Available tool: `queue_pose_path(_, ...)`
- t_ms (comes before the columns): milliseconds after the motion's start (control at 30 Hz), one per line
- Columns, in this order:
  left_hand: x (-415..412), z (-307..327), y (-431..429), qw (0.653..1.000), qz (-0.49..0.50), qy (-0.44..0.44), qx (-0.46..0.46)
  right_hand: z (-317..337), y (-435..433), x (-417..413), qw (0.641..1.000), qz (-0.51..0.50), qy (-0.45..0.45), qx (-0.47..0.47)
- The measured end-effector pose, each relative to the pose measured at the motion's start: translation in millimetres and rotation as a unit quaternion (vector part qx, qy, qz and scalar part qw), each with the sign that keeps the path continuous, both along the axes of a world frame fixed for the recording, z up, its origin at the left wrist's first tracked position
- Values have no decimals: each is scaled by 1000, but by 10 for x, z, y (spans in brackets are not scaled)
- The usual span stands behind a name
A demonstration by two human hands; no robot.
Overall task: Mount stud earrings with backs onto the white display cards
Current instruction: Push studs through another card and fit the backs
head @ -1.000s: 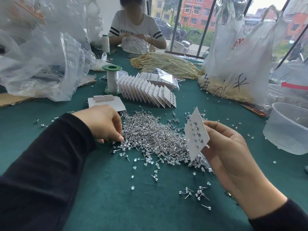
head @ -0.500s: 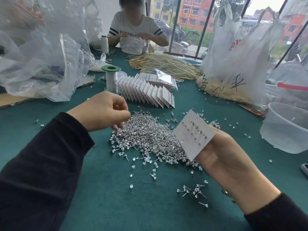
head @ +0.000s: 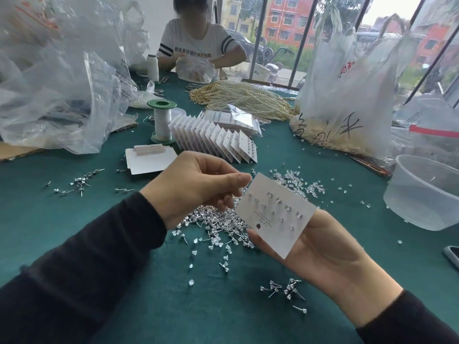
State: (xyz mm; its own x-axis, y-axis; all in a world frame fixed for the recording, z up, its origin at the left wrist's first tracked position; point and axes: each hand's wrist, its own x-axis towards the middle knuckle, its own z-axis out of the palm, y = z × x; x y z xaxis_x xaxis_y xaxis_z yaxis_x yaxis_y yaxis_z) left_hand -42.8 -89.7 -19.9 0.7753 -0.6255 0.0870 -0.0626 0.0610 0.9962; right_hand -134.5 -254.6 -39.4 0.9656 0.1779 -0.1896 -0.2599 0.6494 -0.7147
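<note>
My right hand (head: 323,254) holds a white display card (head: 275,214) from underneath, face up and tilted, with several stud earrings set in it. My left hand (head: 193,187) hovers at the card's upper left corner, thumb and forefinger pinched together on a stud earring that barely shows. Below both hands a heap of silver stud earrings (head: 218,224) lies on the green table. Clear earring backs (head: 295,180) are scattered behind the card. A fanned row of filled cards (head: 213,137) stands further back.
A stack of blank cards (head: 149,160) and a green-capped thread spool (head: 162,120) are at the left rear. A clear plastic tub (head: 427,192) sits right, a phone (head: 453,254) at the right edge. Plastic bags (head: 62,95) and pearl strands (head: 243,98) crowd the back; a person (head: 198,43) works opposite.
My left hand lifted off the stud heap and moved right to the card's corner. My right hand turned the card from edge-on to face up and lowered it.
</note>
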Motion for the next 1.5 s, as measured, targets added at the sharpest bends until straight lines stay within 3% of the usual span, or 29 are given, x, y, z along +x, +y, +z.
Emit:
queue_pose_path(133,-1,-19,-26,998,-21,51,-16,19,17,-17,999,36,-29,2)
queue_pose_path(567,-68,-21,-70,999,-11,-35,13,-11,-13,2,997,4,-14,-70)
queue_pose_path(1133,-107,-13,-77,998,3,-44,44,7,7,-11,993,-33,-10,-117)
queue_pose_path(1267,-120,-27,-99,997,19,-49,61,12,60,-35,984,-54,-38,-166)
queue_pose_path(1333,-128,-34,-107,997,20,-42,66,9,70,-37,971,-80,-60,-218)
queue_pose_path(1400,-134,-39,-115,997,13,-36,66,-9,66,-32,935,-129,-97,-315)
queue_pose_path(1500,-137,-45,-123,998,-1,0,59,-35,57,-31,802,-216,-204,-519)
